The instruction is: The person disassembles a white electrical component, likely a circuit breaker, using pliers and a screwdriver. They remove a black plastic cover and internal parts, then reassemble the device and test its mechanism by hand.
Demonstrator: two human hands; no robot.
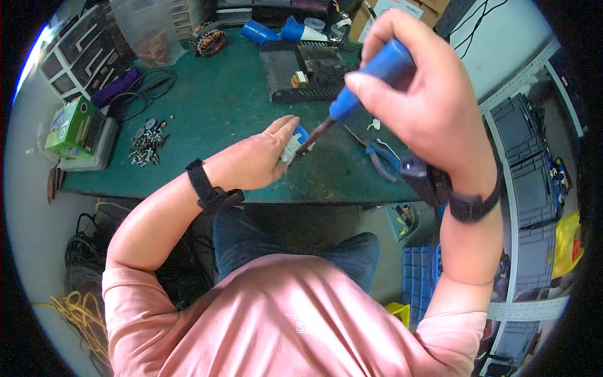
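Gripping a screwdriver [370,78], right hand [421,94] angles toward left hand [257,160].

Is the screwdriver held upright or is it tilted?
Tilted. The blue-handled screwdriver slants down-left from the right hand; its tip meets the small part in the left hand.

A single head-worn fisheye view looks steeply down from above the person's own chest, facing forward toward 12 o'clock. It sits close over the hands, which fill the centre. The green counter [220,107] spreads from centre to 11 o'clock, grey bins [531,188] curve along 3 o'clock, and straight edges bend near the rim.
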